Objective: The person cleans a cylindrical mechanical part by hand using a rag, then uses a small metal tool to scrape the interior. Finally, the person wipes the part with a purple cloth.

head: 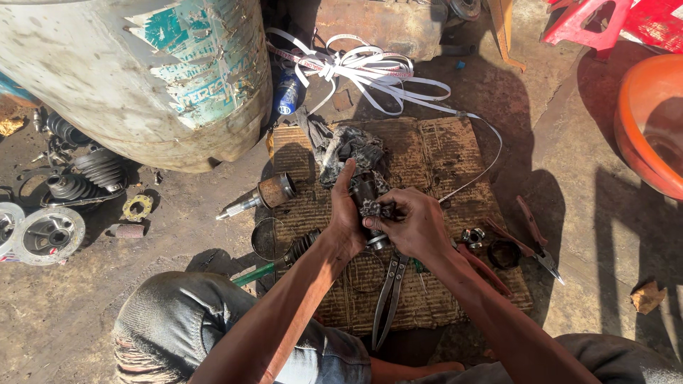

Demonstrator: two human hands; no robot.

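**Head view: both hands on a greasy joint over the mat**

Head view, big to small:

- Drum [142, 71], white with peeling teal label, fills top left. Standing on dirt floor [178, 235].
- Orange basin [651, 121] at right edge, partly cut off. Red stool [587, 21] top right.
- Mat [434, 156], brown corrugated, centre of frame, under the hands.
- Knees in torn jeans [178, 320] at bottom; the person squats over the mat's near edge.
- White strap [363, 71], knotted bundle, between drum and mat's far edge; one tail runs down the mat's right side.
- Rubber boots [89, 174], black and ribbed, left of drum base. Hub disc [50, 231] just below them.
- Rag [348, 149], dirty, on the mat's far left, touching the joint.
- Left hand [346, 220] wraps the joint [366, 192] from the left, thumb up along it, fingers closed on it.
- Right hand [416, 224] grips the same joint from the right, fingers curled tight over its lower end. Joint is held just above mat centre, not resting on it.
- Stub shaft [267, 193], rusty cup end, lies left of the hands, half on the mat.
- Long pliers [388, 299] lie on the mat below the hands, jaws toward them.
- Red-handled pliers [537, 238] at the mat's right edge.
- Small ring [473, 236] just right of the right hand.
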